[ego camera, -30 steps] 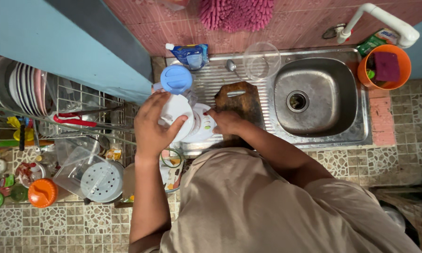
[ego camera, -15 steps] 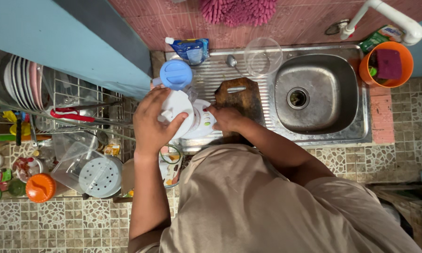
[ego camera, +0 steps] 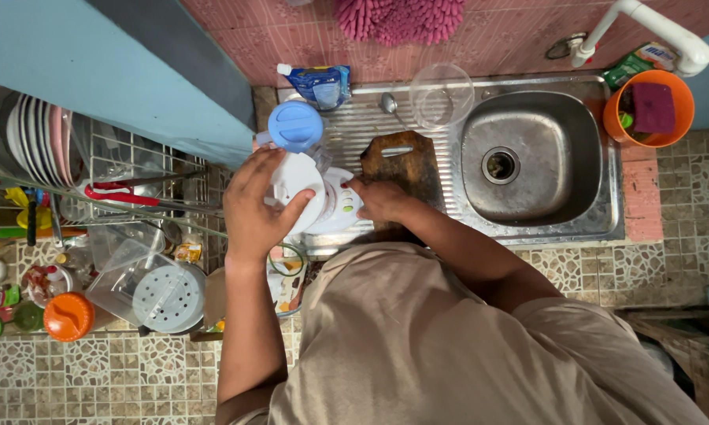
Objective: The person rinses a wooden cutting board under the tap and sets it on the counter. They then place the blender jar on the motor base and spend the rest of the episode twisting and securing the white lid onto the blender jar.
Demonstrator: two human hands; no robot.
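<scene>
A white blender-like appliance point(ego camera: 337, 211) stands on the steel drainboard left of the sink. My left hand point(ego camera: 256, 212) is closed over its white top part point(ego camera: 298, 175), fingers wrapped around the rim. My right hand point(ego camera: 382, 201) rests against the base's right side, fingertips on the small coloured buttons. A jar with a light blue lid point(ego camera: 295, 126) stands just behind the appliance, touching or nearly touching it. My torso hides the counter's front edge.
A dark wooden cutting board point(ego camera: 401, 161) lies beside the steel sink basin point(ego camera: 527, 161). Behind are a clear glass bowl point(ego camera: 442, 94), a spoon point(ego camera: 387, 104), a blue pouch point(ego camera: 319, 83) and an orange bucket point(ego camera: 616, 118). A dish rack with plates point(ego camera: 24, 134) stands left.
Both hands stay on the white appliance. My left hand has shifted slightly on its top, and the view has drifted a little.
</scene>
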